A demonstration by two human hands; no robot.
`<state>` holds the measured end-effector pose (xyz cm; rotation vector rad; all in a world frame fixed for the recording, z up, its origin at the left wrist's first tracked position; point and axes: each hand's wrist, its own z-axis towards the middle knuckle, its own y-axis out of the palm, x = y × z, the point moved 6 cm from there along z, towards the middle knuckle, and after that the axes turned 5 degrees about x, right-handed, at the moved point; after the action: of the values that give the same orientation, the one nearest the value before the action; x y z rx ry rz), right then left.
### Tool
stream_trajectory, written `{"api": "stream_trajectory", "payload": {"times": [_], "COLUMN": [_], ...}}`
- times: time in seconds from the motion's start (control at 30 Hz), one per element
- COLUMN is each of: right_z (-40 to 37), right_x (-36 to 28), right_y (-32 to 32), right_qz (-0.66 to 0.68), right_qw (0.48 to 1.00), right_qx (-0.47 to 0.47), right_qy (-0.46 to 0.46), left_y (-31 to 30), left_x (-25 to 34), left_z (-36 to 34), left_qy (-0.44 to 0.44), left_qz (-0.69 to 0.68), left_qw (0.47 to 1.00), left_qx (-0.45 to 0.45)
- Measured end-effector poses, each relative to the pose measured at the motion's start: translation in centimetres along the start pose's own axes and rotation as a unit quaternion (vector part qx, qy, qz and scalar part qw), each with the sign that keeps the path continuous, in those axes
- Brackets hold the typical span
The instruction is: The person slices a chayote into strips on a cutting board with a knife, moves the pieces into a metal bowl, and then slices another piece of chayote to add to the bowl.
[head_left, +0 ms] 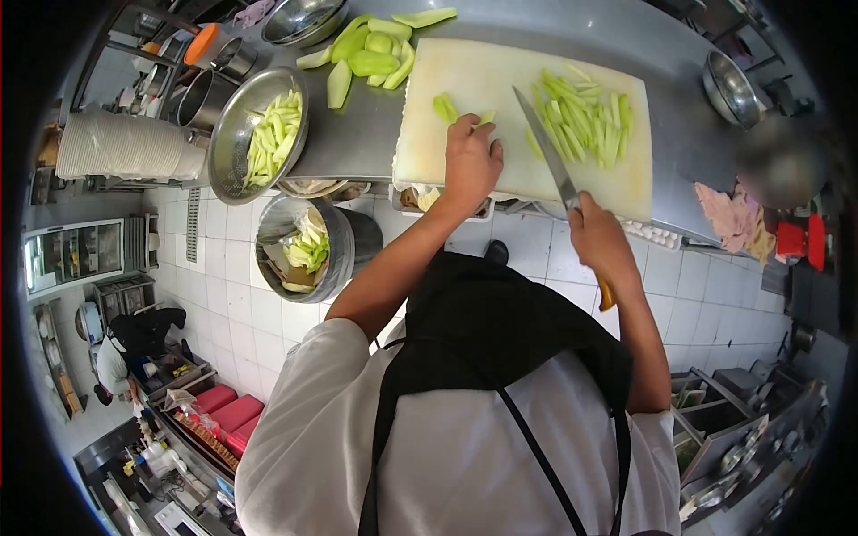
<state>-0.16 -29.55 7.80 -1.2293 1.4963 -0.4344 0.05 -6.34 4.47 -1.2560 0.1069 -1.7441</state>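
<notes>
My right hand (599, 234) is closed round the yellow-brown handle of a long kitchen knife (556, 165). Its blade points away from me across the white cutting board (500, 71). My left hand (474, 161) rests on the board's left half with fingers curled down; a bit of pale green vegetable (487, 117) shows at the fingertips, the rest hidden. Just beyond that hand lie a few short green pieces (444, 108). Right of the blade is a pile of cut green vegetable strips (585, 116).
Peeled green vegetable pieces (371, 62) lie left of the board. A steel colander (219, 147) of cut strips overhangs the counter edge. Below stands a bin (335, 259) with scraps. At right are a metal bowl (733, 85) and pink cloth (726, 214). Another person (114, 362) bends far left.
</notes>
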Motion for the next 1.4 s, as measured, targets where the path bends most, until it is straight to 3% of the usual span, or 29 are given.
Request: {"api": "stream_trajectory", "payload": {"times": [0.23,0.37,0.57,0.77,1.07,1.4], "right_z": [-2.1,-2.4,-4.3,-4.9,-4.9,-3.5], "right_x": [1.7,1.3,-0.1,-0.8,-1.3,-0.4], "right_y": [1.3,0.2,0.0,0.5,0.6,2.4], "right_qz": [-0.034,-0.023,-0.008,0.028,-0.031,-0.123], "right_qw": [0.999,0.999,0.998,0.997,0.999,0.989], "right_qx": [0.019,0.022,-0.010,-0.032,-0.010,-0.036], "right_qy": [0.009,0.019,0.054,0.068,0.042,0.071], "left_y": [3.2,4.0,2.4,3.5,3.8,3.9], "left_x": [-0.1,-0.6,-0.8,-0.6,-0.8,-0.8], "left_z": [-0.6,-1.0,-0.2,-0.8,1.7,1.7], "left_qy": [-0.068,-0.127,-0.137,-0.157,0.004,0.033], "left_qz": [-0.107,-0.190,-0.127,-0.171,-0.129,-0.124], "left_qw": [0.986,0.968,0.975,0.964,0.989,0.990], "left_qx": [-0.113,-0.107,-0.121,-0.126,-0.073,-0.052]}}
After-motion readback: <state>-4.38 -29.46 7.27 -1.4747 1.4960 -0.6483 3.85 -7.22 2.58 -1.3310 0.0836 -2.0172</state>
